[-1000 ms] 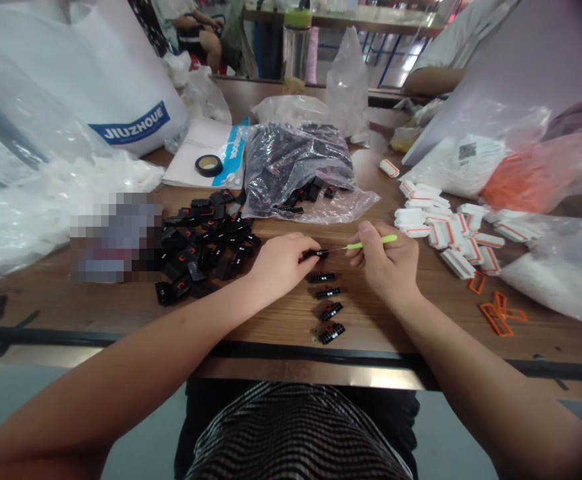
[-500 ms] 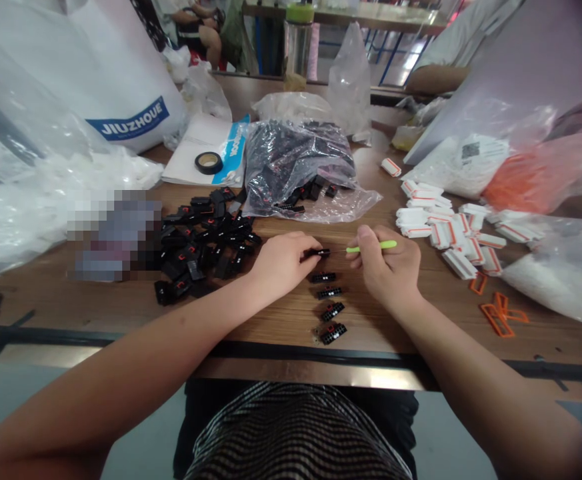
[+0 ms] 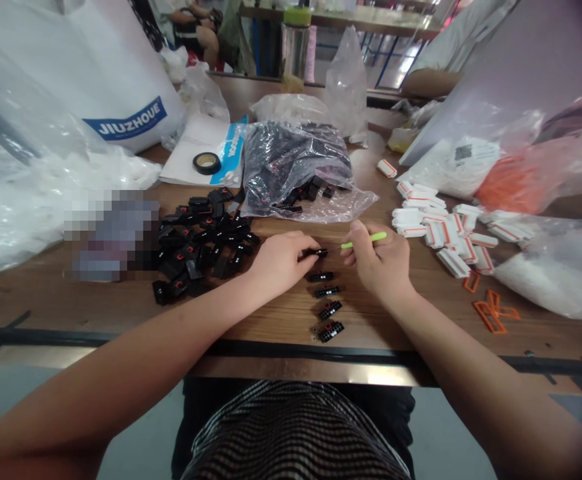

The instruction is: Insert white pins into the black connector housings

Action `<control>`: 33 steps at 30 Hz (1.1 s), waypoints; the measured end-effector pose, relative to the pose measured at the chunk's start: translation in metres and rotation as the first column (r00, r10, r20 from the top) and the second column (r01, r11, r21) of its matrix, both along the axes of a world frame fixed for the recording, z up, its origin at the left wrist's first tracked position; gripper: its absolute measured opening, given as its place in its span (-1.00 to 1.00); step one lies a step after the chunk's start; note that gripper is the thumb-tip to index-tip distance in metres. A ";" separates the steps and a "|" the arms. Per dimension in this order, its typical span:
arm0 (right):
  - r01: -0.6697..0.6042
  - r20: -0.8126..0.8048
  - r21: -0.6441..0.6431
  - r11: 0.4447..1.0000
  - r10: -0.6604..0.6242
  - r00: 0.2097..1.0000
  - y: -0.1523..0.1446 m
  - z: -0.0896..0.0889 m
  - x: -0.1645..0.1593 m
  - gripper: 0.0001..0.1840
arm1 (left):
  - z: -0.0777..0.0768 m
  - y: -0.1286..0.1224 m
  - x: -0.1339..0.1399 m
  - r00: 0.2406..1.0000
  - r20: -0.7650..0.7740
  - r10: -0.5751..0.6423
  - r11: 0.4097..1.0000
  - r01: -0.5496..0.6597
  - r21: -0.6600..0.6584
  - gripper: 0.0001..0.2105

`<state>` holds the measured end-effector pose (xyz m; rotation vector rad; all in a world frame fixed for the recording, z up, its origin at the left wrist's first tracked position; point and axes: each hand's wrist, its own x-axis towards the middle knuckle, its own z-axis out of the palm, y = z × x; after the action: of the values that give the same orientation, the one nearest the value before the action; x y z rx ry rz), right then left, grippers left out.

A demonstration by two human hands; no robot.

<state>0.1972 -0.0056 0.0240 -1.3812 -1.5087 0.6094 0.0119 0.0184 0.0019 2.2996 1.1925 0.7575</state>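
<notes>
Between the thumb and fingers of my left hand is a small black connector housing, its end pointing right. My right hand pinches a thin tool with a lime-green handle; its fine tip points left toward the housing, and I cannot tell whether it touches. Below the hands, several black connector housings with red inserts stand in a column on the wooden table. A heap of similar housings lies left of my left hand.
A clear bag of black housings lies behind my hands. White connector pieces with orange strips and loose orange frames are at right. Black tape rests on a booklet. Large bags flank both sides; a bottle stands behind.
My right hand has shifted slightly left, and the green handle is tilted more steeply. The left hand still holds the housing in about the same place.
</notes>
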 end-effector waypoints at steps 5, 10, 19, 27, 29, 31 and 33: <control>0.019 0.000 0.083 0.996 -0.019 1.000 -0.007 0.002 0.000 -0.54 | 0.003 -0.003 0.001 0.999 -0.034 0.013 1.000 -0.014 -0.024 -0.87; 0.032 -0.011 0.101 0.994 -0.031 0.999 -0.010 0.003 0.000 -0.54 | 0.003 -0.004 0.002 0.999 -0.041 0.022 0.999 -0.023 -0.027 -0.86; 0.016 0.000 0.098 0.995 -0.016 1.000 -0.008 -0.001 -0.001 -0.55 | 0.002 -0.003 0.002 1.000 -0.022 0.020 0.999 -0.020 -0.026 -0.87; 0.030 -0.007 0.113 0.993 -0.029 1.000 -0.006 -0.003 0.001 -0.55 | 0.003 -0.003 0.002 1.000 -0.016 0.027 0.999 -0.028 -0.046 -0.87; 0.027 -0.019 0.116 0.993 -0.025 1.000 -0.006 -0.003 0.001 -0.56 | 0.003 -0.003 0.002 0.999 -0.002 0.032 0.998 -0.032 -0.058 -0.88; 0.028 -0.026 0.122 0.992 -0.025 0.999 -0.007 -0.004 0.001 -0.56 | 0.004 -0.003 0.003 0.999 0.034 0.041 0.995 -0.038 -0.091 -0.88; 0.032 -0.025 0.125 0.992 -0.029 0.999 -0.007 -0.004 0.000 -0.56 | 0.004 -0.004 0.003 0.996 0.064 0.058 0.990 -0.050 -0.129 -0.87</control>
<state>0.1975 -0.0131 0.0203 -1.2946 -1.4794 0.5009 0.0148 0.0146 0.0058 2.1292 1.2400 0.7502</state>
